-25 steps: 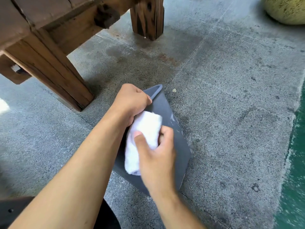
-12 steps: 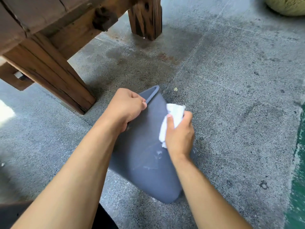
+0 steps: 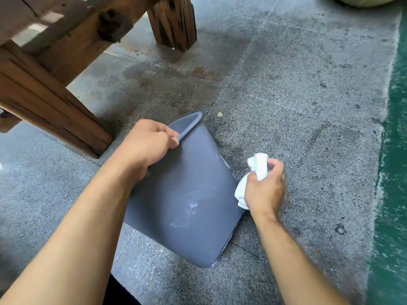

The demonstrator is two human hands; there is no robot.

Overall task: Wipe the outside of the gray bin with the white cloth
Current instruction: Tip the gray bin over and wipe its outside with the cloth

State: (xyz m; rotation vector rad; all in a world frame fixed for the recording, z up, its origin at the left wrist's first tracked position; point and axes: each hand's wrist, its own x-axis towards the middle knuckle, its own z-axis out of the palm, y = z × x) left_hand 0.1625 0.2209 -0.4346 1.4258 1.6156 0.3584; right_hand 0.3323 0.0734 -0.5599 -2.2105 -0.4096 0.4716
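Step in hand: the outside of the gray bin (image 3: 185,201) is judged to be mid-wipe, with the cloth at the bin's right side wall rather than on the broad upward face.
Bin position: the bin is tipped over on the floor (image 3: 297,106), rim pointing away, base toward the person, near the wooden leg (image 3: 55,111) at the floor's left side.
Left hand (image 3: 145,146): closed over the bin's rim, by which the bin is steadied.
Right hand (image 3: 264,188): closed around the bunched white cloth (image 3: 253,175), held just beside the bin's right edge; whether the cloth presses on the wall cannot be told.
Next move: a return pass over the broad face is judged to be called for, since pale smears are seen near its middle; firm pressure and a steady rim grip would be needed.
Bin material: smooth, matte, plastic-like, with rounded corners and a rolled lip.
Cloth: soft, crumpled, folds showing.
Floor: rough speckled concrete, stained in places, edged by a green strip (image 3: 394,150) at the right.
Leg: weathered, cracked timber.
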